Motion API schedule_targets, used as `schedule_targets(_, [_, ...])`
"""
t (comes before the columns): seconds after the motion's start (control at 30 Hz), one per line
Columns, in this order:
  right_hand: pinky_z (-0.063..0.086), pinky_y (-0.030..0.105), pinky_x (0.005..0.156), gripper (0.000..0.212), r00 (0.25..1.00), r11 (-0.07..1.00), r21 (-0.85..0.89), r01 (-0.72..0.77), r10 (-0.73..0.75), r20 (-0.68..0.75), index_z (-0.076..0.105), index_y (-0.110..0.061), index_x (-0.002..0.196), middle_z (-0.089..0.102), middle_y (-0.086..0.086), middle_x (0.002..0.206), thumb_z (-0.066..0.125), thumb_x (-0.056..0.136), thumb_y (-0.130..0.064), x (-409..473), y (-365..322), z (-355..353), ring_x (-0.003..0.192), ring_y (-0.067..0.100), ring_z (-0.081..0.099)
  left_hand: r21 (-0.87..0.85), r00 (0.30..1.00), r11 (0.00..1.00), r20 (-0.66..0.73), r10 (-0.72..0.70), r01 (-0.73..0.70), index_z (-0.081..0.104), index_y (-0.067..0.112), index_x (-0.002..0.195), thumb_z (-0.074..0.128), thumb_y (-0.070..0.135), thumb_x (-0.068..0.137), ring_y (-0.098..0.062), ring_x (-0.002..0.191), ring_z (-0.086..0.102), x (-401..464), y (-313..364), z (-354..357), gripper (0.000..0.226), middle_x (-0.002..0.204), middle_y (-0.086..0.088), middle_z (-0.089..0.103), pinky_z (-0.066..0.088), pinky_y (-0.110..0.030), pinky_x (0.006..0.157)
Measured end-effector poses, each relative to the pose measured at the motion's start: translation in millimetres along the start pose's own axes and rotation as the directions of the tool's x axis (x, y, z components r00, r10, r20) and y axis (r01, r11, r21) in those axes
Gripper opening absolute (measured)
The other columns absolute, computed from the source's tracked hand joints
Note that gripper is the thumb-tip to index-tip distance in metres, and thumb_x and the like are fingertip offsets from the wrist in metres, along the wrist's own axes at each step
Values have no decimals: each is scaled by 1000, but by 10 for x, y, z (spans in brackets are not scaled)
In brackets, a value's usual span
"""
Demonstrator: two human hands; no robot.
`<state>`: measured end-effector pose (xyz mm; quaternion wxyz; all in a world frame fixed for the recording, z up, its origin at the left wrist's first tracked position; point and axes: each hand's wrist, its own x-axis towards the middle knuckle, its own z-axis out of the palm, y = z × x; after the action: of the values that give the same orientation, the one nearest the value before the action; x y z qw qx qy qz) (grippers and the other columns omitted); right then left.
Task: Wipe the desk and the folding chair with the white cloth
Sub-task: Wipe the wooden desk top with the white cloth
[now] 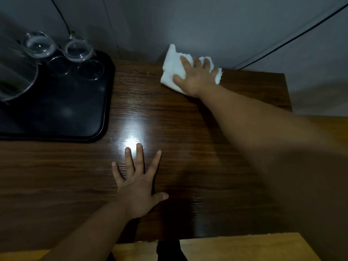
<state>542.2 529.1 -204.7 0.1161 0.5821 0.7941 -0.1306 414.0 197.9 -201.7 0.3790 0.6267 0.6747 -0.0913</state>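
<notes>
My right hand (195, 78) lies flat on the white cloth (174, 71), fingers spread and pressing it down rather than curled round it, at the far edge of the dark wooden surface (178, 129) where it meets the grey wall (207, 25). Part of the cloth has ridden up against the wall, and a ragged corner pokes out past my little finger. My left hand (138, 187) is released, palm down with the fingers splayed on the surface near me, bracing my reach and holding nothing. I judge I am in the middle of wiping the desk, working its back right stretch. To do this well I would keep the palm's weight even over the cloth so it slides as one pad and does not bunch under the fingers, and draw it toward me in long overlapping strokes along the grain, so that dust comes to the near edge instead of being pushed against the wall. The bright glare in the middle of the surface should show any streaks. To my left sits a black tray (101, 117) carrying upturned clear glasses (79, 49); I would slow down near its rim so my strokes do not nudge it and rattle them. The folding chair I cannot pick out with certainty here, so that part looks not yet begun.
</notes>
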Motion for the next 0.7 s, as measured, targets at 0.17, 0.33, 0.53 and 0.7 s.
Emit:
schedule_targets(0.17, [0, 69, 118, 78, 995, 998, -26, 64, -66, -81, 2, -40, 159, -2, 8, 171, 27, 92, -72, -811, 11, 341, 153, 45, -4, -51, 1000, 999, -26, 13, -15, -37, 55, 141, 60, 67, 82, -24, 124, -64, -4, -10, -1, 114, 140, 4, -65, -38, -58, 96])
schedule_targets(0.33, [12, 73, 114, 82, 979, 981, -80, 178, -185, -88, 15, -32, 161, 12, 15, 169, 36, 92, -72, -2704, -93, 1001, 152, 49, 9, -213, 991, 971, -99, 91, -110, -22, 51, 151, 54, 39, 98, -8, 135, -52, -91, -190, -70, 94, 156, 13, -45, -25, -55, 115])
schedule_targets(0.53, [27, 78, 103, 103, 972, 973, -121, 194, -174, 159, 25, -35, 158, 20, 14, 168, 48, 71, -86, -3989, -374, 1590, 147, 53, 23, 34, 962, 987, -219, 164, -160, -15, 51, 153, 20, 70, 93, -16, 150, -34, -415, -797, -186, 72, 165, 6, -28, -12, -52, 123])
schedule_targets(0.7, [17, 75, 111, 88, 978, 977, -52, 207, -206, 17, 18, -35, 160, 18, 14, 168, 34, 87, -82, -3169, -574, 1231, 150, 51, 17, 175, 975, 969, -112, 193, -172, -31, 45, 149, 26, 76, 88, -23, 144, -44, -420, -1053, -119, 89, 155, 2, -49, -25, -52, 117])
